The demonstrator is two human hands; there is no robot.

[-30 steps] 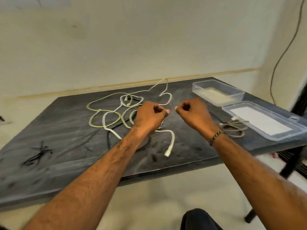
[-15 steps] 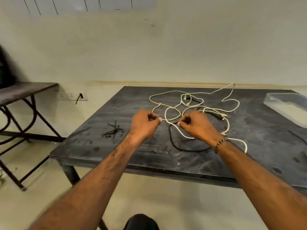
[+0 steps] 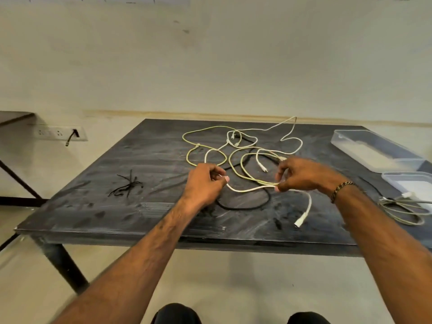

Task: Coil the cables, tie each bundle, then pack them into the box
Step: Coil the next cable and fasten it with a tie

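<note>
A white cable (image 3: pixel 250 189) runs between my two hands above the dark table (image 3: pixel 145 160). My left hand (image 3: pixel 205 183) pinches it at one point and my right hand (image 3: pixel 301 175) pinches it further along; its plug end (image 3: pixel 300 221) lies near the front edge. Yellow-green and white cables (image 3: pixel 233 155) lie tangled behind my hands, with a black cable (image 3: pixel 245 206) looped under them. A coiled grey bundle (image 3: pixel 404 206) lies at the right. The clear box (image 3: pixel 374 150) stands at the back right, its lid (image 3: pixel 411 185) beside it.
A small heap of black ties (image 3: pixel 127 185) lies on the left part of the table. A wall socket (image 3: pixel 59 133) with a plug sits low on the wall at the left, near the edge of another table (image 3: pixel 14 115).
The view swung left and then back a little. My hands have moved apart, and a stretch of white cable is now pulled out between them.
</note>
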